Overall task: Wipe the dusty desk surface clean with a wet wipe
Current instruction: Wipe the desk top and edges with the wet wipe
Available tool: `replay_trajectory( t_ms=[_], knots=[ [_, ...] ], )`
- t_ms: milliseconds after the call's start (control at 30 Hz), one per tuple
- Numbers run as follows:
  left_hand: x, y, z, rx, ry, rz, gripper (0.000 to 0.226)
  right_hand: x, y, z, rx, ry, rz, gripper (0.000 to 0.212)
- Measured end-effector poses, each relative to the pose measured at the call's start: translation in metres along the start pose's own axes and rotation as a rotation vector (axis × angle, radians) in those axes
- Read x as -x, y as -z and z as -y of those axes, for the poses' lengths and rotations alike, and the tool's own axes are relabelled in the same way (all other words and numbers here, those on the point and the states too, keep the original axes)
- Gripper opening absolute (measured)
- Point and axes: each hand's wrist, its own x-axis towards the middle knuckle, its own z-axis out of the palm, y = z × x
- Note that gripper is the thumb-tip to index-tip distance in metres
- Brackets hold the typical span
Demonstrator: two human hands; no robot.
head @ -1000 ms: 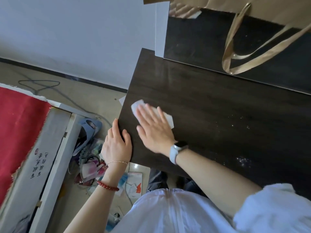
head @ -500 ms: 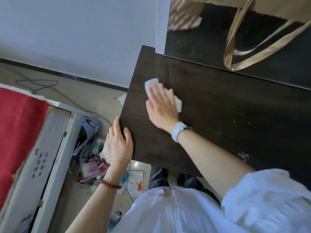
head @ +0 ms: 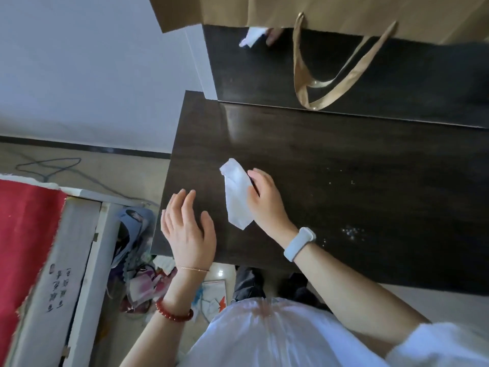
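Checked the head view: right hand (head: 266, 200) was gripping the wet wipe (head: 237, 197) along one long side, thumb curled over the edge, wipe hanging crumpled and partly lifted rather than pressed flat on the desk (head: 330, 160). Left hand (head: 189, 229) sat near the desk's left front corner, fingers spread and relaxed, holding nothing; I couldn't tell whether the palm touched the wood. Progress, my read: the left part of the top looked dark and glossy, with a sheen near the back, so likely wiped. White specks and a small dusty patch (head: 353, 231) showed to the right of the wrist, well apart from the wipe, so that side was left to do. I'd call it under half done. The paper bag (head: 344, 14) and its strap handle (head: 328, 83) hung over the raised back section, which may need shifting for the rest.
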Motion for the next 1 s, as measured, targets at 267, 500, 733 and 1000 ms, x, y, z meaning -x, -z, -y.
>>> replay_trajectory(
  t_ms=[267,500,733,1000],
  knots=[
    [-0.018,-0.074,-0.05,-0.304,-0.334,0.411,0.059,0.028,0.133,-0.103,0.348,0.033,-0.475,0.042],
    [-0.033,-0.09,-0.056,-0.405,-0.199,0.328,0.066,0.056,0.211,-0.179,0.825,-0.258,-0.456,0.054],
    [0.045,-0.168,-0.181,-0.475,-0.885,0.547,0.064,0.054,0.216,-0.188,0.861,-0.248,-0.411,0.057],
    [0.006,-0.139,-0.133,-0.544,-0.567,0.453,0.061,0.057,0.226,-0.197,0.816,-0.189,-0.473,0.058]
  ],
)
